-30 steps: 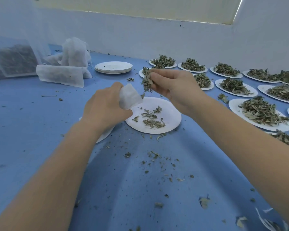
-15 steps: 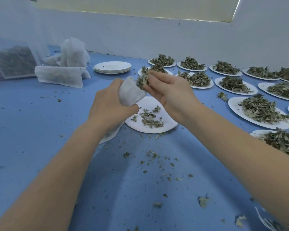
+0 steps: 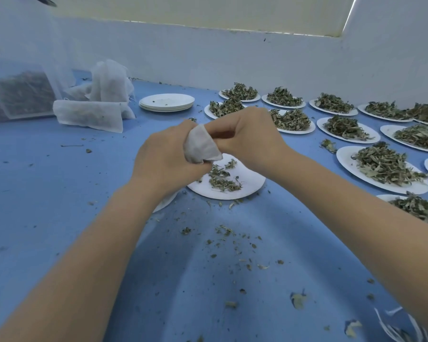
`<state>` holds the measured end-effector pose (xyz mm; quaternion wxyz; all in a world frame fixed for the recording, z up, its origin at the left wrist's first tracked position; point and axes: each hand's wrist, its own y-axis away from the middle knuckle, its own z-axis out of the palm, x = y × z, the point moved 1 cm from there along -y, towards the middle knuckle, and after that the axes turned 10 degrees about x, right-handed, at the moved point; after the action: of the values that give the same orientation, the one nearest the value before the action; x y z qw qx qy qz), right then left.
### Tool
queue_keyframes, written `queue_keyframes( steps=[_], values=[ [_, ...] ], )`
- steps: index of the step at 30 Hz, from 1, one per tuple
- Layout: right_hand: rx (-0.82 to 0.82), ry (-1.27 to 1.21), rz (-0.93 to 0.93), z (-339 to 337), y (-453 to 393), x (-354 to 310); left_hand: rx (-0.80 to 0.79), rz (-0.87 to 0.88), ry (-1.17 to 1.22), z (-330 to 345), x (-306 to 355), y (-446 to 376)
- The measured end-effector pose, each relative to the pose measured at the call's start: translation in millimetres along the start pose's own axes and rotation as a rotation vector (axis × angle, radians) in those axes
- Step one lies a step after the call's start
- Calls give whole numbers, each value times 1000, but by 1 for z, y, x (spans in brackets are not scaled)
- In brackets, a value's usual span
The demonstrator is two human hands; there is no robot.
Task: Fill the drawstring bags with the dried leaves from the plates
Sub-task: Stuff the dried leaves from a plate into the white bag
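Your right hand (image 3: 245,141) held a bunch of leaves up high a moment ago; now its curled fingers push them into the little white bag (image 3: 200,148) your left hand (image 3: 168,159) grips, mid-frame. The plate (image 3: 247,186) just below holds only a few leaves, so this bag is nearly full.

drawstring bag (image 3: 201,146): thin white non-woven cloth, matt, slightly fuzzy, creased
filled bags (image 3: 89,117): same gauzy white fabric, half see-through
plates (image 3: 232,186): white paper, smooth, matt
dried leaves (image 3: 386,166): grey-green, crinkled, rough, dull
desk (image 3: 47,193): blue covering, matt, finely textured, littered with leaf crumbs
wall (image 3: 232,58): white, matt, smooth
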<state>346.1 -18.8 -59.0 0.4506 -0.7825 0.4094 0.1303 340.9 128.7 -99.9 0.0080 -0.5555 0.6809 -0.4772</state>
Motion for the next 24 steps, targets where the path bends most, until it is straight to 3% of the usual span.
queue_keyframes(
  steps=[3, 7, 10, 12, 15, 18, 21, 24],
  values=[
    [-97, 54, 0, 2, -2, -4, 8, -17, -10, 0, 3, 1],
    [-477, 87, 26, -8, -12, -8, 24, -86, 38, -2, 2, 0],
    [-625, 118, -8, -13, -18, -10, 13, -87, 42, -1, 3, -1],
    [-557, 56, -10, -15, -19, -9, -11, -79, 3, 0, 1, -3],
    [-311, -135, 77, -18, -18, 1, -53, -45, -134, -2, -6, -7],
    [-151, 6, 187, -11, -16, 21, -85, -45, -228, -5, -12, -9],
    [-322, 431, 201, 3, -15, 39, -104, -55, -242, -5, -15, -9],
    [-523, 614, 200, 22, -10, 49, -105, -68, -237, -5, -16, -9]
  ],
)
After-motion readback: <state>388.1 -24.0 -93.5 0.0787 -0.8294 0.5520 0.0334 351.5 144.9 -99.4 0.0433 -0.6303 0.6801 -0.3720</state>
